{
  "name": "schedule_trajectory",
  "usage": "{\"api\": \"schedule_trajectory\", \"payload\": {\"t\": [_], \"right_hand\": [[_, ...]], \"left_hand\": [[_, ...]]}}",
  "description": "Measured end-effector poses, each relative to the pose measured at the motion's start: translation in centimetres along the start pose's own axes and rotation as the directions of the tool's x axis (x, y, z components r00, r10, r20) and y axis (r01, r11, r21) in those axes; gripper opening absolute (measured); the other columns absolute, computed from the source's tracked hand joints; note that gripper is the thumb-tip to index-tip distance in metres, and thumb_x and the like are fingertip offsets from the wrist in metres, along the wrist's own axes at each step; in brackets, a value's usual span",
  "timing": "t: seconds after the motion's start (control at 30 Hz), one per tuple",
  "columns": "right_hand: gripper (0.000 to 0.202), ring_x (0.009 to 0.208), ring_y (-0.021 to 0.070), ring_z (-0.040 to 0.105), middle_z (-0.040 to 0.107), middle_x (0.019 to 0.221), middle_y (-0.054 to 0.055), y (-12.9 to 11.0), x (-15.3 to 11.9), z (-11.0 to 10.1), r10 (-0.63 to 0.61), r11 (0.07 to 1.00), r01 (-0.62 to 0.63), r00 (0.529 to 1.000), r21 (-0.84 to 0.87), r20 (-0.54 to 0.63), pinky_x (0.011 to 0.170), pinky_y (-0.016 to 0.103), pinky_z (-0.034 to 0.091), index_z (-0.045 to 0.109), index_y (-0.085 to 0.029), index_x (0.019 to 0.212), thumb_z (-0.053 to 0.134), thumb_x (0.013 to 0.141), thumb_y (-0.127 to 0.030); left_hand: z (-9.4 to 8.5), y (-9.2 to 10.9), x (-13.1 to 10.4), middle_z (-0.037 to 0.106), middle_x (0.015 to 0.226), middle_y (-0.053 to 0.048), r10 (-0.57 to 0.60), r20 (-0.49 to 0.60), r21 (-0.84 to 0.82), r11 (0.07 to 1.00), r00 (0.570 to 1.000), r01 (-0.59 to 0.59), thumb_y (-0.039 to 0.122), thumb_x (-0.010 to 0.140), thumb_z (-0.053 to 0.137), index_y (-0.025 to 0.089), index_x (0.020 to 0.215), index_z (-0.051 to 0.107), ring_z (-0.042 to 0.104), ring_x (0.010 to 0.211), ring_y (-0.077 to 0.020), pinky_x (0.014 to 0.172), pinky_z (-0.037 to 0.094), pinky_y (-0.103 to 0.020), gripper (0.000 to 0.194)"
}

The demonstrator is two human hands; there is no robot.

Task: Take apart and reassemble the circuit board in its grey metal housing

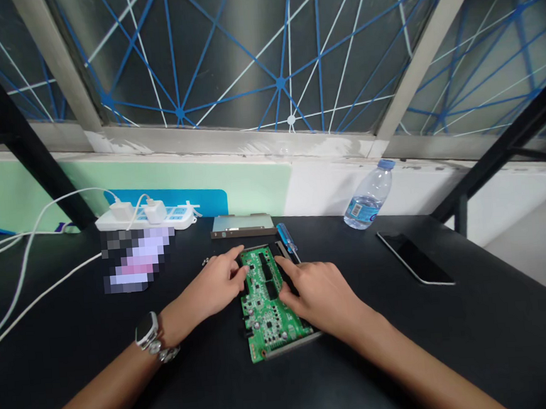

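A green circuit board (pixel 275 314) lies in a dark metal frame (pixel 294 348) on the black table. My left hand (pixel 220 281) touches the board's upper left edge, its index finger and thumb apart. On the board's right side rests my right hand (pixel 315 289), index finger stretched toward the upper right edge and thumb on the board near the black connectors. Neither hand is wrapped round anything. Just beyond the frame lies a blue-handled screwdriver (pixel 286 238), its tip near my right hand. Behind the board stands a flat metal panel (pixel 242 225).
A water bottle (pixel 368 198) stands at the back right, with a dark phone (pixel 414 259) before it. At the back left are a white power strip (pixel 174 219) with plugs and cables, and a blurred-out object (pixel 140 259). Black metal posts flank the table.
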State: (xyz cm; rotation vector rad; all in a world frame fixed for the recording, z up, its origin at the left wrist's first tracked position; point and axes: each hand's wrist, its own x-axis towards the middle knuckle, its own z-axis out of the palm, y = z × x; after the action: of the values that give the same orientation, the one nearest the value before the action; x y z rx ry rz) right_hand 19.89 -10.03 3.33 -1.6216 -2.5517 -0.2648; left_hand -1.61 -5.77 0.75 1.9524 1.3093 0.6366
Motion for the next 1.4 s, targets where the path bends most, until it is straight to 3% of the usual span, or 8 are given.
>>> {"api": "schedule_trajectory", "payload": {"t": [0.23,0.37,0.47,0.57,0.77,0.9,1.03,1.4], "right_hand": [[0.038,0.054,0.0189,0.062,0.073,0.071,0.008,0.6,-0.2,0.2,-0.019,0.999,0.019,1.000,-0.030,0.015,0.053,0.033,0.013,0.059,-0.018,0.117,0.043,0.082,-0.017],[0.041,0.054,0.0187,0.060,0.073,0.073,0.007,0.8,-0.1,0.2,0.001,1.000,-0.001,1.000,-0.008,0.005,0.054,0.033,0.012,0.058,-0.021,0.120,0.044,0.082,-0.019],[0.044,0.053,0.0203,0.059,0.072,0.072,0.008,1.0,-0.1,-0.2,0.086,0.996,-0.086,0.996,0.008,0.020,0.054,0.032,0.011,0.057,-0.019,0.123,0.047,0.081,-0.027],[0.052,0.056,0.0223,0.058,0.071,0.073,0.010,1.3,-0.2,-0.8,0.167,0.984,-0.171,0.983,0.044,0.080,0.054,0.031,0.014,0.058,-0.016,0.124,0.052,0.077,-0.035],[0.057,0.056,0.0195,0.054,0.066,0.070,0.008,1.9,-0.6,-1.1,0.149,0.968,-0.176,0.976,0.178,0.157,0.054,0.029,0.021,0.060,-0.014,0.124,0.057,0.069,-0.028],[0.057,0.052,0.0164,0.050,0.060,0.063,0.004,1.9,-0.8,-0.8,0.129,0.951,-0.165,0.980,0.261,0.149,0.052,0.027,0.019,0.060,-0.014,0.125,0.058,0.069,-0.025],[0.056,0.051,0.0162,0.049,0.058,0.060,0.003,1.9,-0.8,-0.9,0.137,0.942,-0.178,0.978,0.284,0.159,0.051,0.027,0.020,0.060,-0.014,0.124,0.059,0.069,-0.024],[0.065,0.050,0.0163,0.053,0.062,0.062,0.004,1.9,-1.0,-0.9,0.067,0.924,-0.133,0.979,0.359,0.191,0.050,0.028,0.026,0.054,-0.010,0.134,0.057,0.069,-0.021]], "left_hand": [[-0.1,0.4,-0.1,0.067,0.065,-0.004,0.022,0.003,0.092,0.996,1.000,-0.023,0.037,0.091,0.043,0.003,0.146,0.040,0.058,0.055,-0.0172,0.059,0.042,-0.029,0.065],[-0.1,0.6,-0.1,0.068,0.065,-0.004,0.012,0.004,0.132,0.991,1.000,-0.013,0.038,0.092,0.041,0.002,0.146,0.039,0.060,0.058,-0.0184,0.061,0.042,-0.030,0.065],[-0.2,0.4,0.0,0.066,0.064,-0.003,0.030,-0.014,0.177,0.984,0.999,-0.027,0.038,0.093,0.040,0.006,0.144,0.044,0.059,0.059,-0.0185,0.061,0.040,-0.029,0.060],[-0.7,0.1,0.1,0.062,0.063,-0.001,0.073,-0.079,0.253,0.966,0.994,-0.050,0.038,0.093,0.042,0.012,0.133,0.055,0.056,0.057,-0.0176,0.058,0.036,-0.029,0.049],[-3.5,-0.9,0.7,0.061,0.068,-0.002,0.170,-0.225,0.374,0.924,0.959,-0.076,0.029,0.090,0.046,0.019,0.093,0.064,0.056,0.061,-0.0173,0.060,0.037,-0.028,0.021],[-5.7,-2.5,1.2,0.065,0.078,-0.006,0.171,-0.187,0.482,0.874,0.967,-0.061,0.022,0.084,0.046,0.018,0.086,0.065,0.058,0.069,-0.0192,0.066,0.042,-0.029,0.019],[-7.2,-3.9,1.6,0.066,0.080,-0.005,0.125,-0.124,0.488,0.871,0.984,-0.049,0.023,0.082,0.048,0.018,0.085,0.067,0.059,0.068,-0.0183,0.065,0.043,-0.029,0.019],[-7.2,-4.3,1.5,0.063,0.084,-0.006,0.135,-0.037,0.505,0.858,0.990,-0.098,0.021,0.076,0.056,0.019,0.076,0.070,0.060,0.077,-0.0206,0.070,0.045,-0.030,0.014]]}}
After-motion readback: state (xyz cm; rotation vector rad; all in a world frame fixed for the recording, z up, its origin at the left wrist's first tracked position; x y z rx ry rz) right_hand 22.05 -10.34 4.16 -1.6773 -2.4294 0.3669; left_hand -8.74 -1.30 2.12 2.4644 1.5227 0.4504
